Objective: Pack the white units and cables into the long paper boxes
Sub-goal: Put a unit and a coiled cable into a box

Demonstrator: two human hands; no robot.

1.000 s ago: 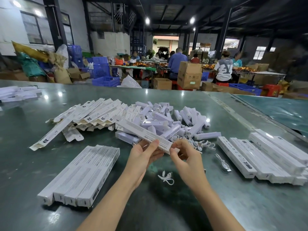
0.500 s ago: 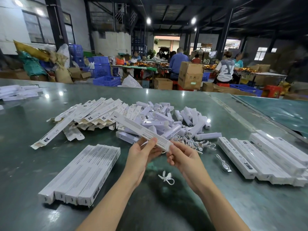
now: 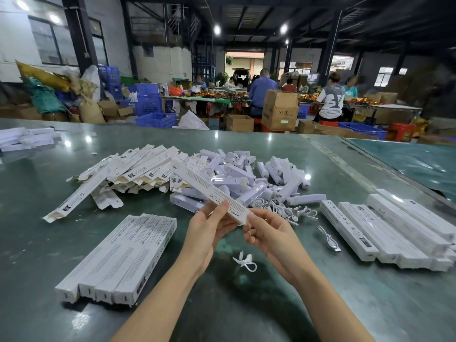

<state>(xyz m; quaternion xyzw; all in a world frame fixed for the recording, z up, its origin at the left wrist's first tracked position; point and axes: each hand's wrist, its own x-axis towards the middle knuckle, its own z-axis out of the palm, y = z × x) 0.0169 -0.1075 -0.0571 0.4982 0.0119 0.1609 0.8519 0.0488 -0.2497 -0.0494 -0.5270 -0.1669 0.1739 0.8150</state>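
At frame centre, a long white printed paper box (image 3: 211,192) is held off the green table (image 3: 246,304). The left hand (image 3: 209,230) pinches it near the end, thumb on top. The right hand (image 3: 269,233) has fingertips at the near end flap; whether they pinch it cannot be told. Judged step: closing that end. Advice: steady the body, tuck the flap squarely, avoid creasing. The pile of white plastic units (image 3: 246,176) lies beyond, the loose white cables (image 3: 283,208) just right of the hands.

Held box (image 3: 209,192) small print unreadable; far workers (image 3: 262,91) blurred
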